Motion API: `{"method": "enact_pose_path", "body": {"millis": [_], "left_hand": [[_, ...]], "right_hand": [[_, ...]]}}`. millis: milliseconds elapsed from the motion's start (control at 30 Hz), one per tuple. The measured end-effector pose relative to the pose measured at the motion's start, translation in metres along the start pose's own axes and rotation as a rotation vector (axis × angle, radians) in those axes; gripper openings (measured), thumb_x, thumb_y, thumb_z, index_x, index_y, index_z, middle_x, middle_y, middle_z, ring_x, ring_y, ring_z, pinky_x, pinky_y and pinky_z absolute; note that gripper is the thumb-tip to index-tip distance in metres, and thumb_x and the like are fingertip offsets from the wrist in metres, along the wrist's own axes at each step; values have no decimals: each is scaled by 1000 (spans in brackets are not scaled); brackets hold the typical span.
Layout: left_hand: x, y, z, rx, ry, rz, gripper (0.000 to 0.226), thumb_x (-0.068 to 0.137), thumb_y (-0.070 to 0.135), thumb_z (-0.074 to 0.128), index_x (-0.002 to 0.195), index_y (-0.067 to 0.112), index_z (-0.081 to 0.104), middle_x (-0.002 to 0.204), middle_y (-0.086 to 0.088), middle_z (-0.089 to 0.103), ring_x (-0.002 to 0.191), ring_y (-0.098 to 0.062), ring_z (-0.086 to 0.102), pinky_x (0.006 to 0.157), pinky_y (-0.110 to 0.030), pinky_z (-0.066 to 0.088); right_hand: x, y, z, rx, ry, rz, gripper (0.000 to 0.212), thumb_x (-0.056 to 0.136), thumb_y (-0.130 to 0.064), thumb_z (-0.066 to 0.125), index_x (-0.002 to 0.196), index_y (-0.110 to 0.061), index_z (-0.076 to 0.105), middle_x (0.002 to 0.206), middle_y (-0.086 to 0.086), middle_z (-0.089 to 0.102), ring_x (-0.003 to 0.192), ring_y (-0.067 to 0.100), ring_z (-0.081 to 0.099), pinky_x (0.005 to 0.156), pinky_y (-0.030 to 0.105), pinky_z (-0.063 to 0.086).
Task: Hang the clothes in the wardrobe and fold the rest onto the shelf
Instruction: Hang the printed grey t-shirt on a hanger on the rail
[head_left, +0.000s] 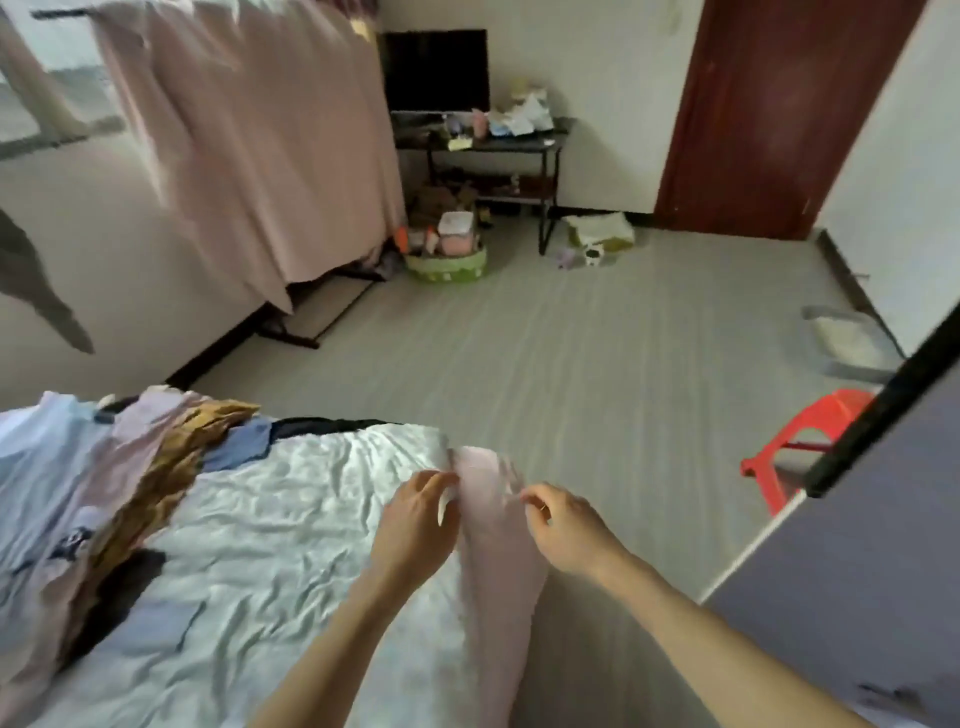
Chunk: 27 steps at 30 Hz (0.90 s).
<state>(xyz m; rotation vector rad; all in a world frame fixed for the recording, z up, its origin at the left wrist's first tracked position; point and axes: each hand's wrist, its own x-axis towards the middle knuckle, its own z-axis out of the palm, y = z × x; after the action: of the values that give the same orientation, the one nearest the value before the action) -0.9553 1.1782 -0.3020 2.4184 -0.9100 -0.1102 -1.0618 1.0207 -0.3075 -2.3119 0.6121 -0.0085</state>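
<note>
1. The left hand (415, 512) holds the left side of a pale pink cloth (498, 561), with its fingers curled in a tight grip on the edge.
2. The right hand (563, 525) pinches the right side of the same cloth, so its grip is closed on it too.
3. The pink cloth hangs down between the two hands, just past the corner of the bed (291, 530).
4. The bed has a wrinkled light sheet on it.
5. A pile of clothes (104, 499) lies on the left part of the bed, well apart from the hands.
6. A dark wardrobe side (872, 545) stands at the right, near the right arm.
7. A red stool (800, 441) sits on the floor beside it.
8. A pink curtain (260, 140) hangs far back on the left.
</note>
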Motion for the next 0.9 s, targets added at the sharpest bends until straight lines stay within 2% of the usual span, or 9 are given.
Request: {"method": "enact_pose_path", "body": {"millis": [167,233,300,367,433,567,667,833,900], "left_hand": [[-27,-137,-48,11,84,-300,34,94,21,50,127,17,55,131,-2,53,118,-19,51,95,-27,39],[-42,-196,-58,0,83,-448,35,95,21,49,129,15,54,132,-4,52,120,-20,50,97,-27,37],[-58,-244,-62,-19,43,-597,37,95,22,47,132,14,50,136,-5,49,123,-20,47,98,-27,34],[-77,-300,-64,-45,-8,-743,39,95,21,46,134,13,47,139,-7,46,126,-20,45,99,-27,34],[-93,-350,-63,-54,-49,-867,41,95,20,45,135,12,44,139,-9,45,126,-23,43,100,-32,37],[-108,-441,-70,-16,-26,-1073,50,93,16,44,141,10,33,142,-13,35,130,-30,35,102,-41,36],[-100,-504,-89,91,115,-1122,53,93,14,43,144,11,27,147,-13,27,132,-35,30,103,-45,34],[-73,-604,-118,204,308,-1112,66,93,17,46,150,13,11,156,-14,6,142,-35,8,113,-48,19],[-67,-637,-124,130,372,-1190,76,93,23,48,151,19,-2,158,-8,-3,144,-31,-1,115,-48,13]], "right_hand": [[71,-99,97,-78,-237,-146,32,96,-24,37,122,-23,56,127,-4,57,119,14,50,94,18,27],[95,-130,142,-93,-350,-163,32,96,-23,37,122,-21,56,127,-1,57,116,16,51,95,22,35],[110,-149,178,-104,-441,-173,32,97,-23,36,123,-20,55,126,-1,57,110,14,53,88,23,41],[126,-169,224,-122,-534,-180,32,97,-23,35,124,-19,53,124,-1,57,98,11,54,79,22,41],[141,-183,266,-140,-589,-190,33,98,-23,34,125,-19,52,120,0,58,91,10,54,77,23,43],[170,-208,344,-168,-671,-246,35,99,-22,32,129,-17,49,112,1,59,75,8,55,67,24,45],[197,-232,396,-204,-698,-317,36,99,-21,31,132,-17,46,123,3,56,93,16,59,80,33,49],[240,-266,479,-210,-721,-464,36,98,-20,33,132,-18,46,131,2,52,111,17,54,91,30,44],[251,-271,502,-205,-723,-504,35,98,-19,34,131,-18,47,129,1,53,112,16,53,91,29,43]]}}
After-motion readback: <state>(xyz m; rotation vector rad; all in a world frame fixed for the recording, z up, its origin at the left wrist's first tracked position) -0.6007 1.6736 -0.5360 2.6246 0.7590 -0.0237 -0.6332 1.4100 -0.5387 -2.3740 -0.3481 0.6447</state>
